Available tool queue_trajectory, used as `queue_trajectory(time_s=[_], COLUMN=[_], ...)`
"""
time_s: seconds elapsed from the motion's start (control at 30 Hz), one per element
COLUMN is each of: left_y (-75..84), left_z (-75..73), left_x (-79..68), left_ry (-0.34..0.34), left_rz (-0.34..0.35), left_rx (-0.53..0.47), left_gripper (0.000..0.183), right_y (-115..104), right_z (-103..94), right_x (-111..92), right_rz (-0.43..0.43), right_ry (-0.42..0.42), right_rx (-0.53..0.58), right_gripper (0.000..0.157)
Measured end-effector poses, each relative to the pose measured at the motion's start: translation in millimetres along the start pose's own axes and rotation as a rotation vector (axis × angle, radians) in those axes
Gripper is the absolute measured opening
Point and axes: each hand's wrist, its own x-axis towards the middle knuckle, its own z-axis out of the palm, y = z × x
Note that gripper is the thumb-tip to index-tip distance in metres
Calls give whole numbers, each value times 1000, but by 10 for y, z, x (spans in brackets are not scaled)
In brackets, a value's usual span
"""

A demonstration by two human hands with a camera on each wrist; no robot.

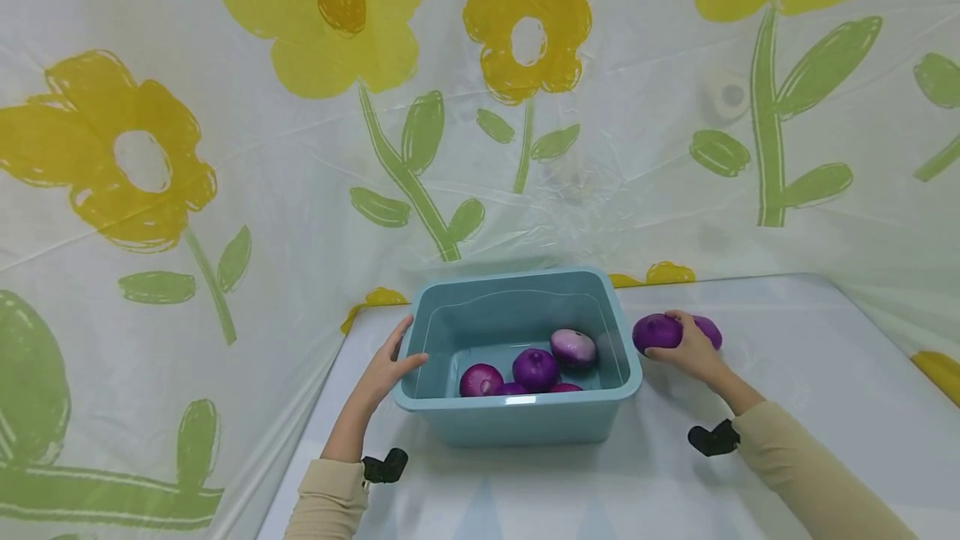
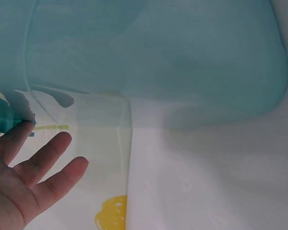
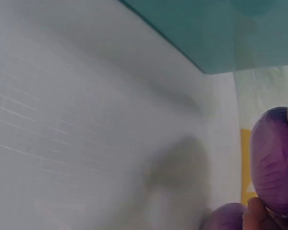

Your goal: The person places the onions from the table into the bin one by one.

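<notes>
A light-blue plastic basin [image 1: 525, 423] stands on the table. At its left rim is my left hand [image 1: 386, 367], its thumb over the edge and the other fingers spread along the outside; in the left wrist view those fingers [image 2: 57, 184] look fairly straight. To the right of the basin, my right hand [image 1: 688, 348] grips a purple onion [image 1: 655, 332] between thumb and fingers. Another purple onion [image 1: 708, 330] shows partly behind that hand. In the right wrist view the held onion [image 3: 273, 163] appears above the other onion [image 3: 225, 218].
Inside the basin lie several onions, among them a reddish one [image 1: 482, 380], a dark purple one [image 1: 536, 369] and a paler one [image 1: 573, 348]. A flower-printed plastic sheet [image 1: 615, 148] hangs behind the white table [image 1: 810, 357].
</notes>
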Motion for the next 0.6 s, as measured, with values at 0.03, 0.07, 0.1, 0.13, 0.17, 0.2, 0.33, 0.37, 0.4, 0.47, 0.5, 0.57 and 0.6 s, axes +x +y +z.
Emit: queue_trajectory(time_s=[0.03,0.07,0.1,0.13,0.17,0.2,0.33,0.37,0.4,0.47,0.5,0.57,0.6], left_y=[4,7,12,15,14,11,-37,-70,-107,-188,-226,-287,-305], left_z=[0,1,1,2,2,2,-2,-5,-7,-10,-11,-14,-14], left_x=[-3,-6,-9,-12,-13,-12,20,42,66,118,142,174,183], left_ry=[1,3,4,5,6,7,8,8,8,10,12,17,20], left_rz=[-1,-1,-1,-3,-4,-5,1,1,1,-1,0,3,7], left_rx=[2,4,7,9,10,12,12,4,0,-2,-2,0,8], left_gripper=[73,73,73,73,73,73,74,74,75,75,75,75,75], right_y=[-20,-46,-75,-107,-142,-178,-330,-370,-408,-489,-531,-608,-649], right_z=[-24,-49,-76,-106,-137,-170,-308,-343,-377,-442,-470,-522,-545], right_x=[7,14,22,28,34,41,64,70,78,93,102,121,130], right_rz=[0,4,4,0,-5,-13,-59,-66,-74,-82,-86,-99,-107], right_ry=[1,2,4,6,8,10,29,31,35,41,44,47,51], right_rx=[-1,1,4,6,12,15,19,16,11,7,6,8,15], right_gripper=[89,89,89,89,89,89,88,88,88,89,90,90,90])
